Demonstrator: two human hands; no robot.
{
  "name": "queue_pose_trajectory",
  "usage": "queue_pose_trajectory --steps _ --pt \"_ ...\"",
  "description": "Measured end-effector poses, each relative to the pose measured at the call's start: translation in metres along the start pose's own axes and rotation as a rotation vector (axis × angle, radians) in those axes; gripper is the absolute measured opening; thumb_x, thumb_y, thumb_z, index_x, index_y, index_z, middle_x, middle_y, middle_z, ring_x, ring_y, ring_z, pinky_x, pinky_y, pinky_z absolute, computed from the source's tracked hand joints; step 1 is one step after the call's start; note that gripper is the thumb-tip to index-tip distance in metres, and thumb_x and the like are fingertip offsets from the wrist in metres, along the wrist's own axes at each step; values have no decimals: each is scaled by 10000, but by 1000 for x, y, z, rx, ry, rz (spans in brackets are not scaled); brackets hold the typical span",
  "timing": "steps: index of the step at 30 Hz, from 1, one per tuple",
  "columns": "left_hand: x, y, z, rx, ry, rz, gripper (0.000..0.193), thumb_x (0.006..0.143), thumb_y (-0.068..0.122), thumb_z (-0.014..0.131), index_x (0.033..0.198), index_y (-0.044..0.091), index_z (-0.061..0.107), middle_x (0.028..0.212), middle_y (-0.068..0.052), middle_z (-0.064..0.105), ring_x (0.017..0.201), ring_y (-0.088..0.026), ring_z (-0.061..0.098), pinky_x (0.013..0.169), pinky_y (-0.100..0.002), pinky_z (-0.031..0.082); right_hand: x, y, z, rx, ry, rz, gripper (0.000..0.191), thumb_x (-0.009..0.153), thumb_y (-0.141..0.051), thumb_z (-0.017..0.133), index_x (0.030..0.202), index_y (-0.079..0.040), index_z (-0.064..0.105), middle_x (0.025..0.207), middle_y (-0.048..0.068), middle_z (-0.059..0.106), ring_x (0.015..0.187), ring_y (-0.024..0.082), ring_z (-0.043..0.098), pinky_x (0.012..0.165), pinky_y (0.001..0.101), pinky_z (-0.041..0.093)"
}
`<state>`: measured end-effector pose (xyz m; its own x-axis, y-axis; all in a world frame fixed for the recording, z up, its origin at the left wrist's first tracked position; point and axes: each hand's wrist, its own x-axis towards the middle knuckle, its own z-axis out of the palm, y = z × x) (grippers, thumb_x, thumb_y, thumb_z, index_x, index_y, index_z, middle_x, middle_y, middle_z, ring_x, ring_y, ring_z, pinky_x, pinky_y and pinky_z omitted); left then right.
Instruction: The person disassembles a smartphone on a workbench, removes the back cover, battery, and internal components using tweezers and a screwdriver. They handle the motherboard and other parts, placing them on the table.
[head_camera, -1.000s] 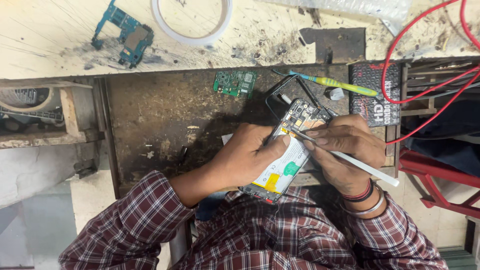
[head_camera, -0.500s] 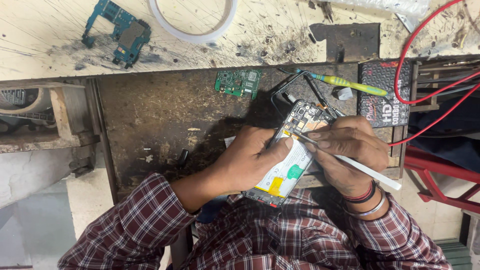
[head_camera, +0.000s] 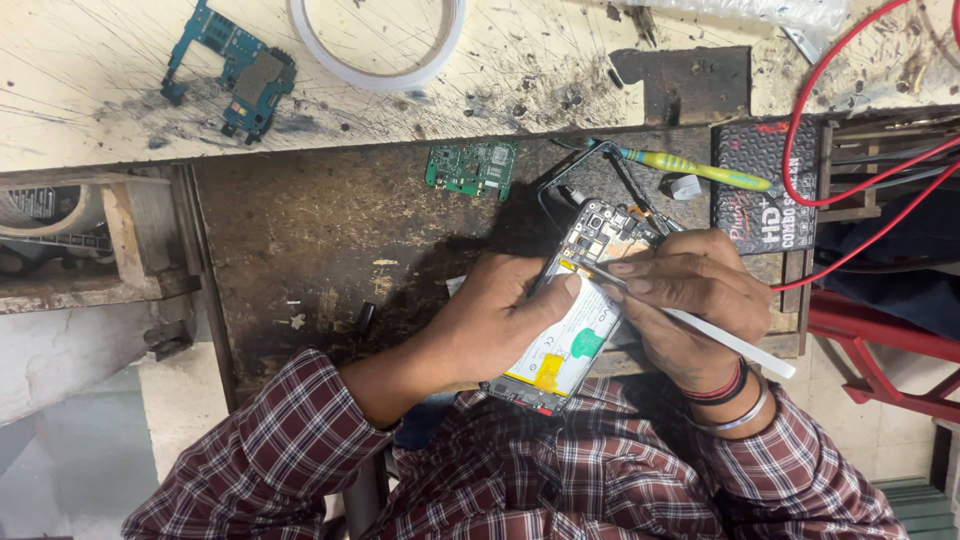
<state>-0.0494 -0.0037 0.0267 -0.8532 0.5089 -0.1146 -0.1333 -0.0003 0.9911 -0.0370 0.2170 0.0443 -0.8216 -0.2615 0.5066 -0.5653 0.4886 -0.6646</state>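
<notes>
My left hand (head_camera: 497, 322) grips an opened phone (head_camera: 572, 320) by its left side, back cover off, white battery with a green and a yellow sticker showing. The thumb rests on the battery's upper edge. My right hand (head_camera: 688, 300) holds a thin white pry tool (head_camera: 735, 344) like a pen, its tip on the board area just above the battery. The phone lies tilted over a dark, worn wooden shelf (head_camera: 320, 250), its lower end near my checked shirt.
A green circuit board (head_camera: 472, 168) and a yellow-handled screwdriver (head_camera: 690, 168) lie on the shelf beyond the phone. A blue circuit board (head_camera: 235, 72) and a tape roll (head_camera: 377, 42) sit on the scratched pale bench top. Red wires (head_camera: 850, 120) loop over a dark box (head_camera: 765, 185) at right.
The camera view has shifted slightly. Both hands keep their hold on the phone and tool, with the tool tip staying at the board above the battery.
</notes>
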Motion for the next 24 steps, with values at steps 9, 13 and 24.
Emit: queue_pose_trajectory --steps 9,13,24 --pt "1 1 0 46 -4 -41 333 1039 266 575 890 -18 663 673 -54 657 597 -62 562 516 -331 444 5 -4 -1 -24 -1 1 205 815 -30 877 914 -44 698 933 91 754 918 207 690 752 285 546" --pt "2 1 0 71 -19 -100 371 1035 292 582 835 -9 669 613 -46 643 548 -60 550 484 -338 424 7 -7 -3 -82 -22 -47 211 809 -53 882 963 -36 739 955 85 752 926 212 684 778 294 543" --pt "3 8 -2 59 -45 -110 357 1037 294 558 880 -2 681 627 -47 664 536 -72 585 481 -329 442 7 -4 -4 -116 -34 -96 251 772 -112 913 972 -97 762 987 43 742 937 194 667 829 329 528"
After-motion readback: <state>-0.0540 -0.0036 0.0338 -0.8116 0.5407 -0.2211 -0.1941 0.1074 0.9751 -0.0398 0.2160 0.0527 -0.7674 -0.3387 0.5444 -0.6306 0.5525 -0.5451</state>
